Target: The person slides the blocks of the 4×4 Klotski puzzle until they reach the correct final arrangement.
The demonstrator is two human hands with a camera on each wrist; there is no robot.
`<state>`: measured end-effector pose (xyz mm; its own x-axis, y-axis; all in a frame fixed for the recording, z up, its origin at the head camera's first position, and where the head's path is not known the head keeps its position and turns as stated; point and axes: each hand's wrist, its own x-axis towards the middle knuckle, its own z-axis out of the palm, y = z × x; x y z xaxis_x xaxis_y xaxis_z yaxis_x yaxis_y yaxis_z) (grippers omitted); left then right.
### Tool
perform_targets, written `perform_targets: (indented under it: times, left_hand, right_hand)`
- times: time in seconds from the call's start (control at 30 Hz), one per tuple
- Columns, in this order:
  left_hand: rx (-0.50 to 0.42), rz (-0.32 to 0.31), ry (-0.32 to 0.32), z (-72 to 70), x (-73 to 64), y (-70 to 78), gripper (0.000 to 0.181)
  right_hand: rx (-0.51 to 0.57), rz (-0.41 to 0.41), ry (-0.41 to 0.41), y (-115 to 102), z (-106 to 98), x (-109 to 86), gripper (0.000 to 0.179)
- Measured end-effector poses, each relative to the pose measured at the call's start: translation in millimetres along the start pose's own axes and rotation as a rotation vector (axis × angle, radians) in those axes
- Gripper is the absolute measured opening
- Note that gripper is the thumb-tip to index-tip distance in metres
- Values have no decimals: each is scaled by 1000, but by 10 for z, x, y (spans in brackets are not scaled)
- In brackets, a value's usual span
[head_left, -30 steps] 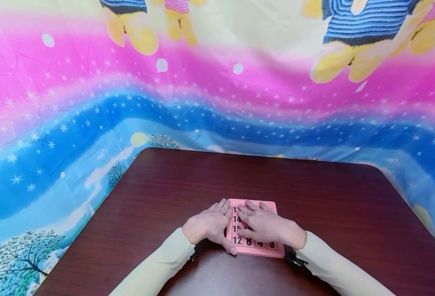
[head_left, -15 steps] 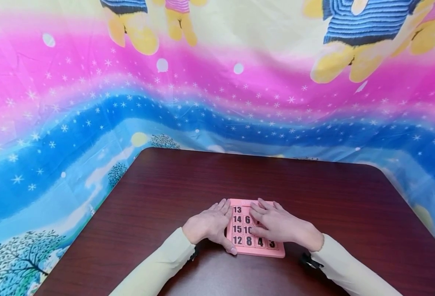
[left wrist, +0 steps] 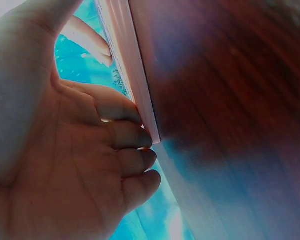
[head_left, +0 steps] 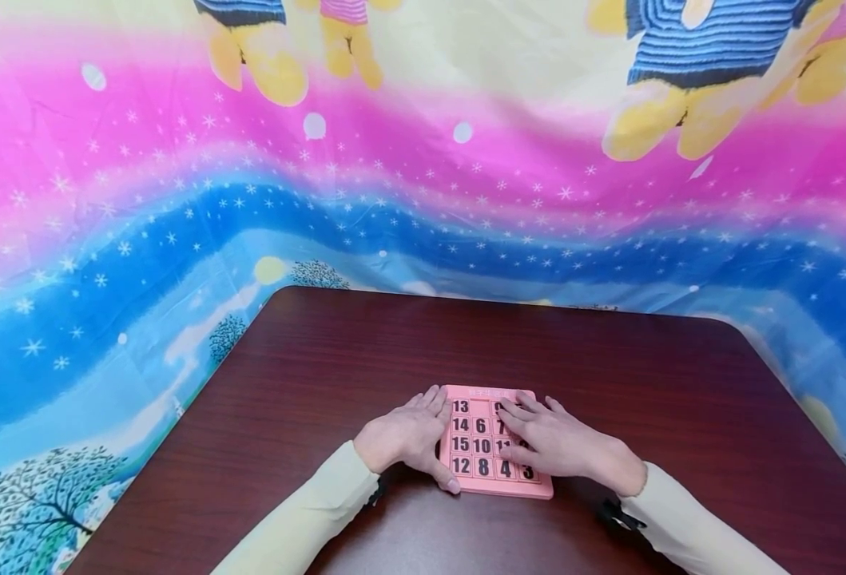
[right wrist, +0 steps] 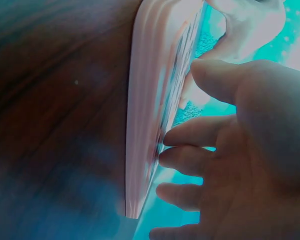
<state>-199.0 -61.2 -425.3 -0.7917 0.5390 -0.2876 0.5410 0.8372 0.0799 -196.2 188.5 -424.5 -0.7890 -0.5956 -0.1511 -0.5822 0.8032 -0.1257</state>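
Observation:
A pink sliding number puzzle [head_left: 482, 446] lies on the table with black-numbered tiles. Its top row shows a tileless slot [head_left: 479, 408] right of the 13 tile [head_left: 461, 406]. My left hand [head_left: 404, 435] rests along the puzzle's left side, thumb at the near corner; in the left wrist view its fingertips meet the pink side wall [left wrist: 135, 75]. Over the right-hand columns lies my right hand [head_left: 569, 447], fingers extended and spread, partly hiding the tiles there. The right wrist view shows those fingertips right at the puzzle's [right wrist: 150, 100] top face.
The dark wood-grain table [head_left: 365, 351] has rounded far corners. Behind it hangs a bright printed cloth [head_left: 394, 184] with bears and snowflakes. Pale sleeves cover both forearms, and a black strap piece [head_left: 620, 515] shows at the right wrist.
My right hand has slid to the right across the puzzle, uncovering the tileless slot and the middle tiles. My left hand has stayed in place at the left side.

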Motion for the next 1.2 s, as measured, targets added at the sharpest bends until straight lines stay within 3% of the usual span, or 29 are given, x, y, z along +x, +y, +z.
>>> perform_targets:
  times: [0.8, 1.2]
  left_hand:
    - [-13, 2, -9, -1, 7, -7, 129]
    - [-10, -4, -3, 9, 1, -1, 130]
  right_hand:
    - [16, 1, -40, -205, 11, 198, 68]
    - [7, 21, 10, -38, -51, -10, 69]
